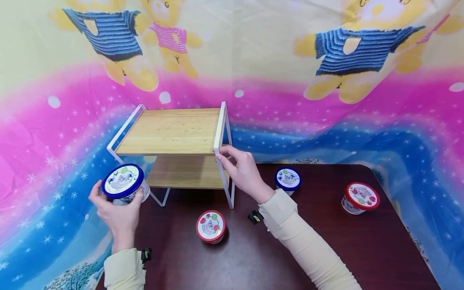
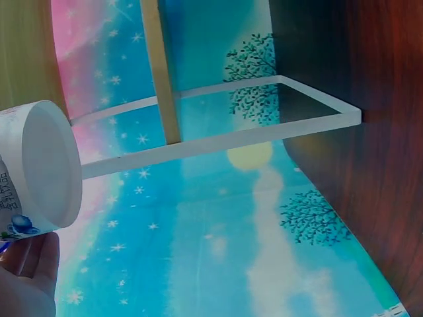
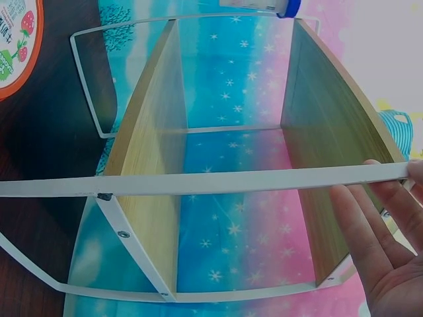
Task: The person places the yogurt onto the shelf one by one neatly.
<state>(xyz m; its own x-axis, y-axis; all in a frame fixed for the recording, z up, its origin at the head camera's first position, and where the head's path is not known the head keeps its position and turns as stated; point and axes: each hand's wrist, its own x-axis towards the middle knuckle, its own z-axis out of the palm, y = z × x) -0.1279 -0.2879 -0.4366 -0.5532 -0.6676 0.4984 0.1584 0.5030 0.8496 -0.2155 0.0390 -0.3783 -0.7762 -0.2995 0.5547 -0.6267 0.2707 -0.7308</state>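
My left hand [image 1: 119, 219] grasps 1 blue-lidded tub [image 1: 122, 182], lid up, just off the left front corner of the shelf [image 1: 170, 131], which lies rightward, while my right hand [image 1: 244, 171], farther from it, pinches the right white frame [image 1: 219, 129].

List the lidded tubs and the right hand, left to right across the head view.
Held blue-lidded tub, nearer red-lidded tub, right hand, second blue-lidded tub, second red-lidded tub.
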